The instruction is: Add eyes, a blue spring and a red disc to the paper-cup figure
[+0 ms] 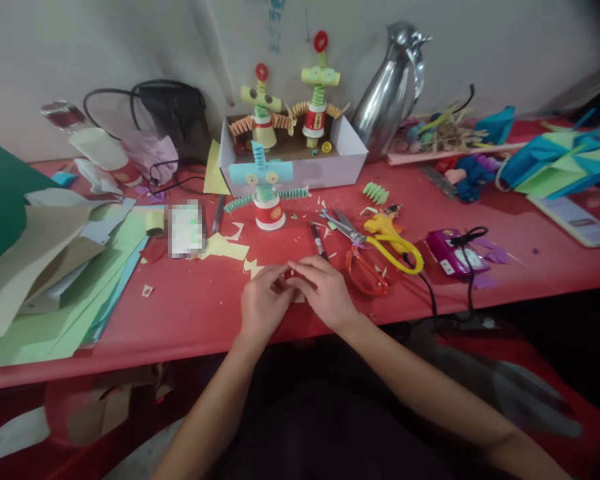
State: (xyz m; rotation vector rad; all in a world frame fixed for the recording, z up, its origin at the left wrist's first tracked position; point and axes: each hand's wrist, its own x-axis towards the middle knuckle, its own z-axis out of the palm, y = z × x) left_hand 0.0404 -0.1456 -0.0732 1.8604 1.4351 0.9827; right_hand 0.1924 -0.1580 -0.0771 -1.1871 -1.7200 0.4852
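Observation:
My left hand (263, 303) and my right hand (325, 290) meet near the front edge of the red table (190, 313). Their fingertips are pinched together on a small red piece (289, 275) that is mostly hidden between them. A black pen (318, 241) lies just beyond my right hand. A paper robot with a blue head and red cup body (266, 193) stands on the table behind the hands.
Scissors with red and yellow handles (363, 250) and a yellow glue gun (387, 230) lie to the right. A white box (300, 157) holds two more paper robots. Stacked coloured paper sheets (55, 280) cover the left side. A steel jug (393, 90) stands at the back.

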